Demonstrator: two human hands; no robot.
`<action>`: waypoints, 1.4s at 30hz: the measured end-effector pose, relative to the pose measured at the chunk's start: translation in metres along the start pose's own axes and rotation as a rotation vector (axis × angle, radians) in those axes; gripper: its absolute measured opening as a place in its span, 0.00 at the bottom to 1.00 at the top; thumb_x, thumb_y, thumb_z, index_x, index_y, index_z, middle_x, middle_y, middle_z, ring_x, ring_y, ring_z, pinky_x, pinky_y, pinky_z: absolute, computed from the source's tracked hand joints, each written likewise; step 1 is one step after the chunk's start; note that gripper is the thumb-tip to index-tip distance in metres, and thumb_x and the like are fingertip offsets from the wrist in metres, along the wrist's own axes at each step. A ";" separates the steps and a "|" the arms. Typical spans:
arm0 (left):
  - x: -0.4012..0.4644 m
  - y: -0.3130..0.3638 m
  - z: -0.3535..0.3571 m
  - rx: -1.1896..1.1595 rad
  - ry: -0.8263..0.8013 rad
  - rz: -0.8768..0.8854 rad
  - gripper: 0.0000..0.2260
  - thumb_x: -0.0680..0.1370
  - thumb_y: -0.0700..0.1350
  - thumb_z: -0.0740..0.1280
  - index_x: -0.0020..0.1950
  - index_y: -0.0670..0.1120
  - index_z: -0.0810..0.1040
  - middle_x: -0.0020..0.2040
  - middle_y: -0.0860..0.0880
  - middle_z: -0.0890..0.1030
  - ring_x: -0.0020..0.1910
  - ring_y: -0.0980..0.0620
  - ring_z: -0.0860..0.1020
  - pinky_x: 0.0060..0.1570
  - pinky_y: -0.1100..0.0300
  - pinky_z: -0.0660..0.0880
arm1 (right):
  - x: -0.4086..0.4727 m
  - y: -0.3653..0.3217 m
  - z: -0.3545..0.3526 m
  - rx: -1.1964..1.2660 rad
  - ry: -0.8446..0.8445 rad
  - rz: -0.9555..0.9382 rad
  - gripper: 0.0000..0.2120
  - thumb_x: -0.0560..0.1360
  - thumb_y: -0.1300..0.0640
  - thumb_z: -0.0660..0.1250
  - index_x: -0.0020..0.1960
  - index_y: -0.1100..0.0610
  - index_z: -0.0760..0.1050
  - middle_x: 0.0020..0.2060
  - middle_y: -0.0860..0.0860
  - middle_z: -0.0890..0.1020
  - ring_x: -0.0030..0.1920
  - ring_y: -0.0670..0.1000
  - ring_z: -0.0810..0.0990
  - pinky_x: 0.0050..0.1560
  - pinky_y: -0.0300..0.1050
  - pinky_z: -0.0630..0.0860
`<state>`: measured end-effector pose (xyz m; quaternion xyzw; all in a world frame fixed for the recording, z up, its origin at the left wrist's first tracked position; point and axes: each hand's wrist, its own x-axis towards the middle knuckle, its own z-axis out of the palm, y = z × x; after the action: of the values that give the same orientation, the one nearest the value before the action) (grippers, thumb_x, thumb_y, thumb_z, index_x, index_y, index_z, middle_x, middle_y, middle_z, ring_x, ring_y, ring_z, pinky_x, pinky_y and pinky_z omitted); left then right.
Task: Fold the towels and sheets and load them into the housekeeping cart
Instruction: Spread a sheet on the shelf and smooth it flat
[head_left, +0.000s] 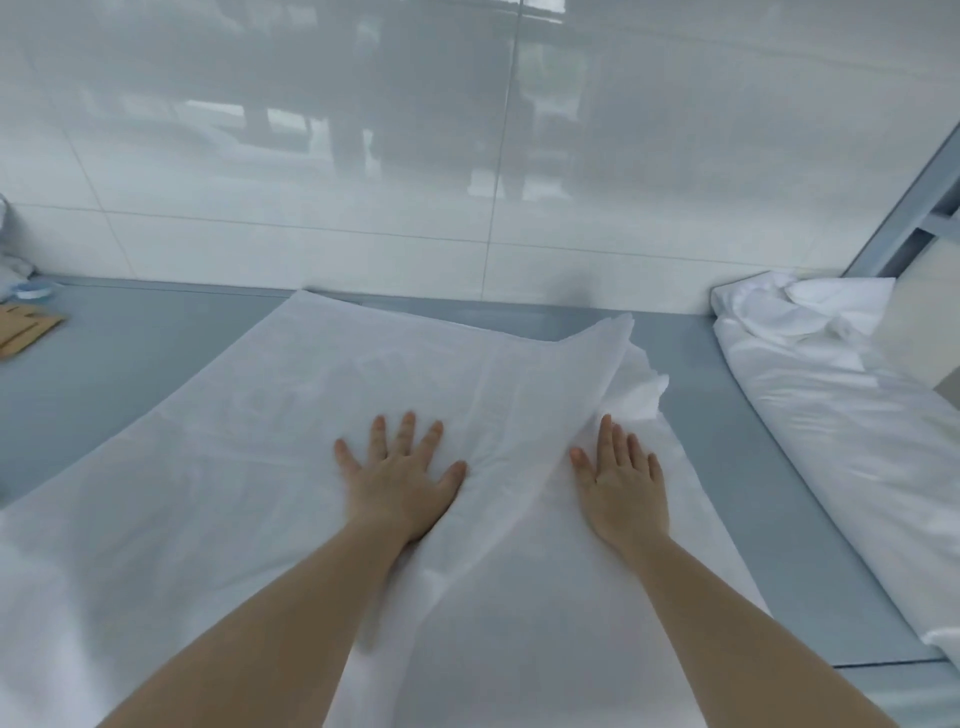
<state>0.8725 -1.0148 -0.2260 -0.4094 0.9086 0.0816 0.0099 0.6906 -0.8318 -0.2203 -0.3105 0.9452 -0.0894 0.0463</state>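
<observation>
Fingers straight: left hand (402, 480) splayed, right hand (621, 486) close together, both palms flat on the sheet (291, 415), likely smoothing creases before folding. Sheet lies spread on the grey table (691, 364); bundled linen (810, 374) waits right. Cart not visible.

bare table (156, 364) left, bundled linen (810, 374) right
</observation>
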 end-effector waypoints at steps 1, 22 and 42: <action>-0.001 0.000 -0.001 0.002 -0.006 -0.003 0.33 0.73 0.72 0.39 0.77 0.64 0.42 0.79 0.57 0.41 0.78 0.48 0.40 0.68 0.31 0.39 | -0.005 0.007 -0.001 -0.052 -0.012 0.014 0.33 0.78 0.35 0.35 0.78 0.48 0.36 0.78 0.50 0.44 0.78 0.52 0.43 0.76 0.51 0.40; -0.017 0.009 0.009 -0.001 0.068 -0.134 0.33 0.72 0.71 0.37 0.77 0.63 0.41 0.79 0.56 0.42 0.78 0.46 0.40 0.66 0.30 0.39 | -0.031 -0.006 0.010 -0.102 -0.062 0.039 0.31 0.73 0.30 0.35 0.74 0.36 0.34 0.77 0.46 0.38 0.76 0.56 0.36 0.68 0.71 0.35; 0.078 0.040 0.002 -0.050 0.100 -0.236 0.32 0.75 0.68 0.39 0.77 0.60 0.42 0.79 0.53 0.42 0.77 0.42 0.39 0.63 0.26 0.37 | 0.104 0.003 -0.006 -0.126 -0.107 -0.047 0.29 0.76 0.31 0.39 0.75 0.35 0.40 0.78 0.44 0.41 0.77 0.52 0.40 0.70 0.70 0.38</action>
<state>0.7911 -1.0460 -0.2291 -0.5172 0.8512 0.0821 -0.0363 0.6042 -0.8905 -0.2182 -0.3395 0.9375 -0.0142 0.0750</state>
